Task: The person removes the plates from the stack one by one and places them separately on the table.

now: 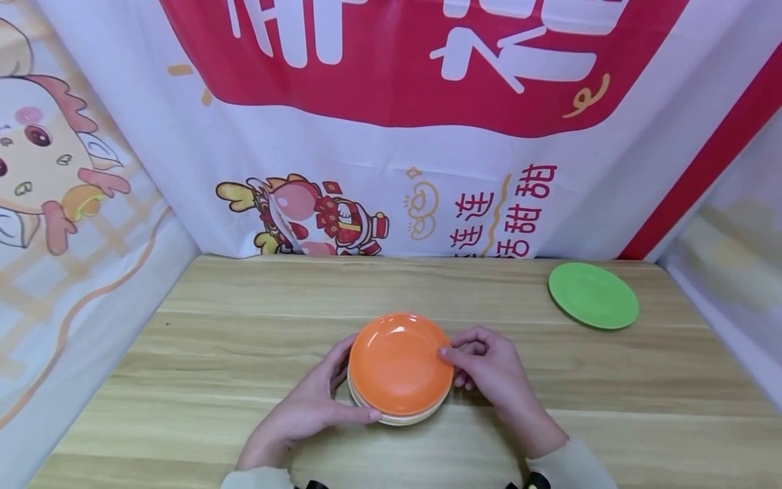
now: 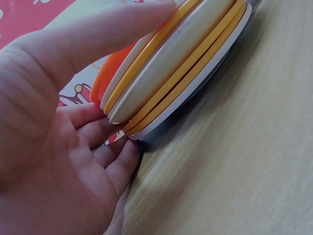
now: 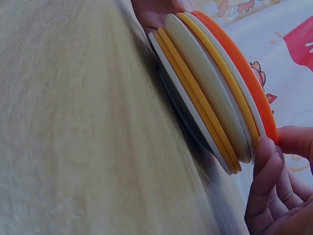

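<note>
A stack of plates [image 1: 408, 422] stands on the wooden table, with an orange plate [image 1: 400, 367] on top. White, yellow and cream rims [image 2: 168, 73] show below it in the left wrist view, over a dark underside. My left hand [image 1: 310, 405] holds the stack from the left, thumb at the front rim and fingers around the far left side. At the right edge, my right hand [image 1: 496, 372] pinches the orange plate's rim, thumb on top. In the right wrist view its fingers [image 3: 266, 171] sit under the orange rim, against the upper plates.
A green plate [image 1: 592, 296] lies apart at the back right of the wooden table [image 1: 244, 326]. A printed cloth [image 1: 391, 149] with red and white patterns hangs behind the table, and more cloth [image 1: 79, 224] hangs at both sides.
</note>
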The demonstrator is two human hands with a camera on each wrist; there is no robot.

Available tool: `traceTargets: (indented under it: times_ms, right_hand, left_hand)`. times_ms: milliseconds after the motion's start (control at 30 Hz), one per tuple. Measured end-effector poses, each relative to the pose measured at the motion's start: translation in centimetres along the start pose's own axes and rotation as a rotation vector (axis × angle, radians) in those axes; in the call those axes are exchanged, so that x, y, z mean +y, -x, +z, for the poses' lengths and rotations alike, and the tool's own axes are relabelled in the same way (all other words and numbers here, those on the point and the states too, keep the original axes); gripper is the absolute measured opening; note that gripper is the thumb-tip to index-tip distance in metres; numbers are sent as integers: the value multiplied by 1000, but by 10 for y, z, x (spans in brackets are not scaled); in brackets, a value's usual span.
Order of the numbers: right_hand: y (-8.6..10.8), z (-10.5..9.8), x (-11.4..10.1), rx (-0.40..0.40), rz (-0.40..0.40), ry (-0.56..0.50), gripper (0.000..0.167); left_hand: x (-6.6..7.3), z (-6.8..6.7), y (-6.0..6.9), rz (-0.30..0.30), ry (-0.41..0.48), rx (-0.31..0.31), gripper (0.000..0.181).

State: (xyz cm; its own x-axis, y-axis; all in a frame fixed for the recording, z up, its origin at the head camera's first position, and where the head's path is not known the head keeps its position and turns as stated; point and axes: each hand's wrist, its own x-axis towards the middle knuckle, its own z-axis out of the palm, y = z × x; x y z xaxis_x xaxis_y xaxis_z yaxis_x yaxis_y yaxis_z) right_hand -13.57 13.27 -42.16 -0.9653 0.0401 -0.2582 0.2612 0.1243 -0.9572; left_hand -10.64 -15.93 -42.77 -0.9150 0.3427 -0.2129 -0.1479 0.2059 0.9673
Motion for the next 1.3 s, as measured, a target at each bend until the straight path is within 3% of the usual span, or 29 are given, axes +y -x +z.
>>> traceTargets:
  times_ms: [933, 1300]
  right_hand:
    - [0, 2, 0, -7, 16, 9, 32]
    - [2, 1, -2, -9, 21, 13, 28]
  left_hand:
    - [-2, -2, -2, 16, -20, 2, 112]
    - [1, -1, 0, -12, -5, 2, 110]
